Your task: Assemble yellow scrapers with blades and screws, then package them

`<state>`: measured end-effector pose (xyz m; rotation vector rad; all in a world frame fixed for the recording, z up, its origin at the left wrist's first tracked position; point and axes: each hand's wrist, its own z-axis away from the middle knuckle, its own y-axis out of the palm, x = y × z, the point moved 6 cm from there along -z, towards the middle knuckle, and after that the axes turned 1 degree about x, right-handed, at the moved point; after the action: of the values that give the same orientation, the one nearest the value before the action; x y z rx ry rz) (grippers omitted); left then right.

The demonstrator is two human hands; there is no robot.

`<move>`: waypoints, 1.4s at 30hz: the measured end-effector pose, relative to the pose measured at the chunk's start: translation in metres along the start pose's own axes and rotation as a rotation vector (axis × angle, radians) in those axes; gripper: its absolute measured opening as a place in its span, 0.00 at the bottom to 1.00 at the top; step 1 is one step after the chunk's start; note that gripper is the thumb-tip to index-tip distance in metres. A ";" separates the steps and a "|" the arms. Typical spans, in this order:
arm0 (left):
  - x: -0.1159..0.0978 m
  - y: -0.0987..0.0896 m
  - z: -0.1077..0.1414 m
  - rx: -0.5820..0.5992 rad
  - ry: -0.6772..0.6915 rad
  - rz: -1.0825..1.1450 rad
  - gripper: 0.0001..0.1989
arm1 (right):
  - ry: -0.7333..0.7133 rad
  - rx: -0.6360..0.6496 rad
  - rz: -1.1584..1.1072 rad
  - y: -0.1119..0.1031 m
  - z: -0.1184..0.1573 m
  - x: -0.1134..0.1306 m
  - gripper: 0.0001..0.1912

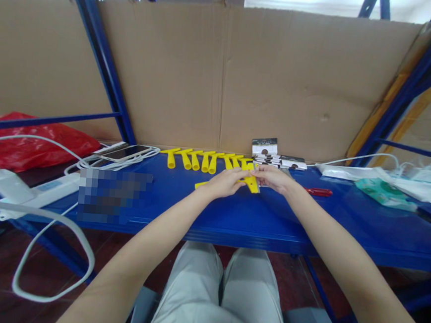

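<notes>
My left hand (pixel 229 182) is closed around the handle of a yellow plastic scraper (pixel 251 185), held just above the blue tabletop. The scraper's wide head points right, with a thin metal blade strip along its edge. At that edge my right hand (pixel 276 178) pinches the head and blade with its fingertips; the exact contact is partly hidden. Behind my hands, several more yellow scrapers (pixel 205 161) lie in a row with their round handle ends toward me. A red-handled screwdriver (pixel 318 192) rests to the right of my right hand, its front end partly covered.
Black-and-white packets (pixel 280 161) lean near the cardboard back wall (pixel 221 82). On the left are a phone (pixel 124 153), a white power strip (pixel 49 190) with cables and a red bag (pixel 38 140). White and green plastic packaging (pixel 384 192) lies on the right.
</notes>
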<state>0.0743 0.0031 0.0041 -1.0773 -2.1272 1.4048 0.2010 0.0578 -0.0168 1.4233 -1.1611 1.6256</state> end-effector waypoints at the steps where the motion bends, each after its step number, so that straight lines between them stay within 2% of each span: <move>1: 0.000 -0.001 0.000 -0.007 0.005 -0.005 0.14 | -0.004 0.000 0.000 0.000 0.000 0.001 0.15; 7: 0.002 -0.003 -0.001 -0.027 -0.006 -0.014 0.13 | -0.016 0.032 -0.024 -0.003 0.003 0.005 0.10; 14: 0.008 -0.004 0.000 -0.047 -0.068 -0.046 0.14 | 0.023 0.179 0.070 0.003 0.013 0.006 0.09; 20: 0.008 -0.001 0.001 0.030 -0.123 -0.085 0.19 | -0.003 0.121 0.140 0.006 0.011 0.005 0.09; 26: 0.011 0.003 0.001 0.078 -0.115 -0.111 0.21 | -0.029 0.115 0.149 0.009 0.013 0.008 0.08; 34: 0.015 0.006 0.001 0.085 -0.115 -0.134 0.21 | -0.034 0.135 0.151 0.013 0.011 0.004 0.10; 37: 0.015 0.005 0.000 0.087 -0.122 -0.115 0.20 | -0.022 0.151 0.184 0.009 0.009 0.003 0.09; 39: 0.015 0.006 0.000 0.096 -0.129 -0.106 0.20 | -0.018 0.080 0.270 -0.006 0.007 0.004 0.07; 40: 0.015 0.006 -0.001 0.104 -0.131 -0.102 0.20 | -0.027 0.002 0.349 -0.018 0.005 0.004 0.06; 42: 0.016 0.008 -0.001 0.129 -0.134 -0.099 0.20 | -0.062 -0.234 0.583 -0.048 0.005 0.008 0.05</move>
<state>0.0680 0.0174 -0.0040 -0.8395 -2.1157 1.5816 0.2451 0.0710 0.0004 1.0447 -1.8596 1.7466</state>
